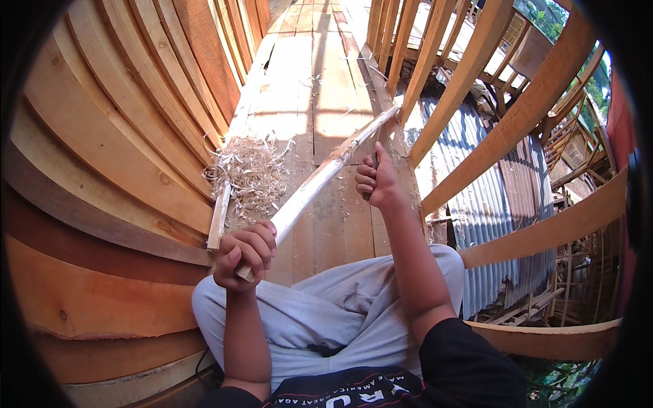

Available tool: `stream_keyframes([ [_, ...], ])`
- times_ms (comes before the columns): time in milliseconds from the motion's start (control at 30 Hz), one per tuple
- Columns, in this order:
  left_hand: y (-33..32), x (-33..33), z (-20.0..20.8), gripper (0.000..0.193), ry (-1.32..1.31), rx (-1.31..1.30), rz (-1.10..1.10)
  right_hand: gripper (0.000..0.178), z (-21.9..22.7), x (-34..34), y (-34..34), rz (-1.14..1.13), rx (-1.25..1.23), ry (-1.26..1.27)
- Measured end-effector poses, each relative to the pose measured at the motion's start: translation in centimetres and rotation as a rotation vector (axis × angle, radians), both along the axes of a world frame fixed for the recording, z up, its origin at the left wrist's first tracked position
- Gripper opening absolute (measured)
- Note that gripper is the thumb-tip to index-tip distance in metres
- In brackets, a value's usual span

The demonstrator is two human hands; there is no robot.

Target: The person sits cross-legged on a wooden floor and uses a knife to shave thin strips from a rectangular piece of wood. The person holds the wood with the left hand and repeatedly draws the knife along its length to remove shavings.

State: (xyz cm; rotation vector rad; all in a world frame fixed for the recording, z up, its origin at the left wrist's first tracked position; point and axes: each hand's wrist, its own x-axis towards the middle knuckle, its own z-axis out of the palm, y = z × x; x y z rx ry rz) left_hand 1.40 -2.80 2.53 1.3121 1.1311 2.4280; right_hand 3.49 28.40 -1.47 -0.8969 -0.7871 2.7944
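A long pale wooden stick [314, 185], its bark stripped, slants from my lap up and away to the right. My left hand [246, 255] is wrapped around its near end, a short stub showing below the fist. The far end rests by the railing's foot. To the right of the stick, my right hand [379, 178] is closed on a knife [375, 160]. Only a little of its dark handle shows, and the blade is hard to make out against the bright boards. A heap of curled wood shavings [250, 171] lies left of the stick.
I sit cross-legged on a plank floor [289, 88] with scattered shavings. Wooden boards [115, 146] form a wall close on the left. On the right stands a slatted wooden railing [469, 75]; beyond and below it is a corrugated metal roof [493, 204].
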Motion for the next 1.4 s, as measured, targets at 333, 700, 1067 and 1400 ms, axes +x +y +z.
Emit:
stream_keyframes([
  [333, -0.4, -0.1, 0.1, 0.044, -0.008, 0.004, -0.023, 0.041, 3.2, -0.2, -4.3, 0.216, 1.446, -0.138],
  [700, -0.3, 0.2, 0.3, 0.040, -0.035, -0.017, -0.012, 0.039, 1.2, 0.2, -4.0, 0.123, 1.201, -0.197],
  [1067, -0.3, 1.3, 0.8, 0.044, 0.089, -0.287, -0.058, 0.033, 1.2, 1.3, -6.5, -0.090, 0.744, -0.067],
  [1400, 0.0, 1.2, -1.9, 0.069, -1.048, -0.540, -0.840, 0.035, -2.2, 0.9, -2.8, 0.019, 0.850, -0.118],
])
